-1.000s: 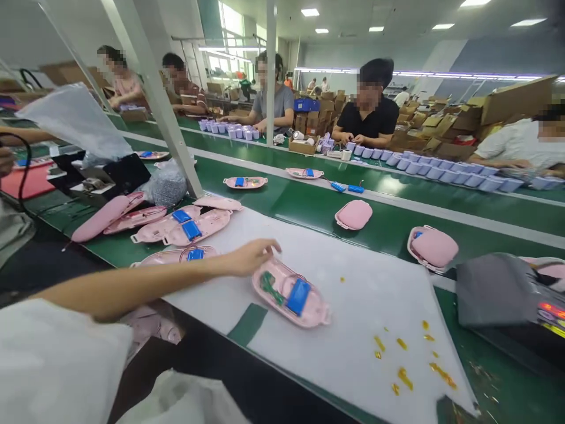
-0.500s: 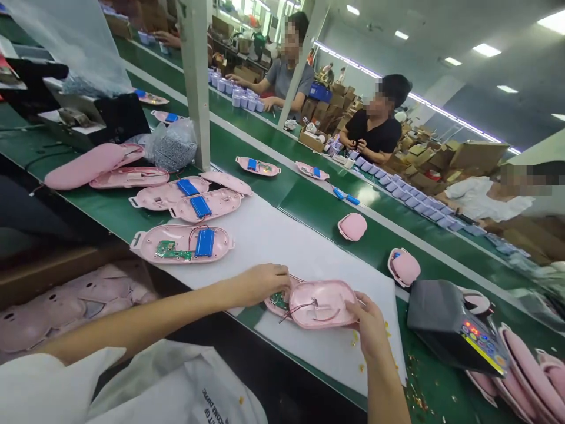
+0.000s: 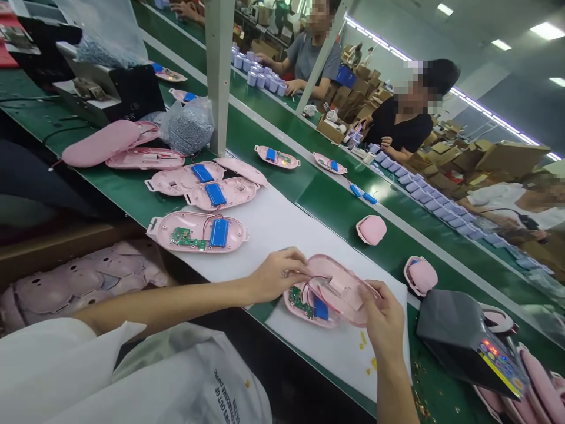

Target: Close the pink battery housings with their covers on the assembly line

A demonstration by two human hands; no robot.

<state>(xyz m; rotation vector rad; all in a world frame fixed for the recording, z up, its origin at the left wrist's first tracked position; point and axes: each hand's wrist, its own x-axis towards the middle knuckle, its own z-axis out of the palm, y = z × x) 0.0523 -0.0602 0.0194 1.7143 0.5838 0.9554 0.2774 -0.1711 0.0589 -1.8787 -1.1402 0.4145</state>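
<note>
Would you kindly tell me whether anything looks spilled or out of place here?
Yes: yellow scraps lie scattered on the white sheet near the right hand, and small debris lies beside the gray machine. Both look like stray litter among tidier parts.

From my remote seat, the room tips down towards the right in the head view. A long, glossy green work surface [image 3: 318, 200] crosses it diagonally, marked by a straight pale-grey stripe [image 3: 247, 113] and catching a bright patch of glare. I see a thick off-white metal post [image 3: 218, 76] rising beside it, and a slimmer pale post [image 3: 325, 53] slanting farther back. Beyond, brown cardboard boxes [image 3: 512, 162] heap up untidily, with a blue plastic crate [image 3: 346, 75] among them. A violet-white line of strip lighting [image 3: 498, 119] runs before a grey-blue wall [image 3: 536, 97]; overhead, white rectangular light panels [image 3: 547, 30] dot the grey ceiling [image 3: 397, 17].
</note>
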